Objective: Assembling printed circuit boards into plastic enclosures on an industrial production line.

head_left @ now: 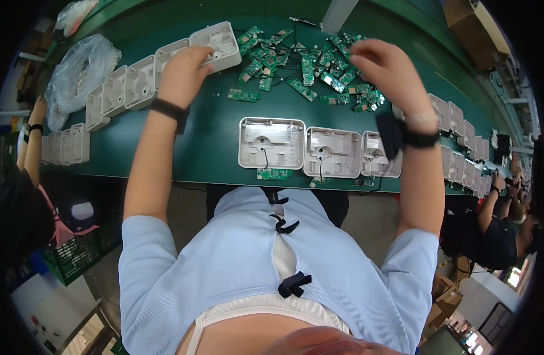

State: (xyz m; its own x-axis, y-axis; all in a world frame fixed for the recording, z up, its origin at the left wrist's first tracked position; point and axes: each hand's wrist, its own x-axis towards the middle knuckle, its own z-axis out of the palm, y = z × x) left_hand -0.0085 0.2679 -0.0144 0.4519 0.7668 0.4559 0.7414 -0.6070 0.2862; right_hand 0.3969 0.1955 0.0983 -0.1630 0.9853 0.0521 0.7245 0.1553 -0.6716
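My left hand point(185, 74) is closed on the near wall of a white plastic housing point(217, 46), at the right end of a row of similar shells. My right hand point(390, 70) hovers over the right side of a loose pile of green circuit boards point(307, 70); its fingers are bent and apart, and nothing shows between them. Nearer me, an open white housing point(272, 130) stands beside a second housing point(333, 142) and a third housing point(373, 142), partly covered by a dark strap at my right wrist. A dark wire runs from the first to a circuit board point(273, 174) at the table edge.
A clear plastic bag point(82, 74) of small pale parts lies at the left, behind stacked shells point(68, 145). More white housings point(455, 118) line the right of the green table point(210, 142). A grey post point(338, 15) rises at the back. Other people sit at both sides.
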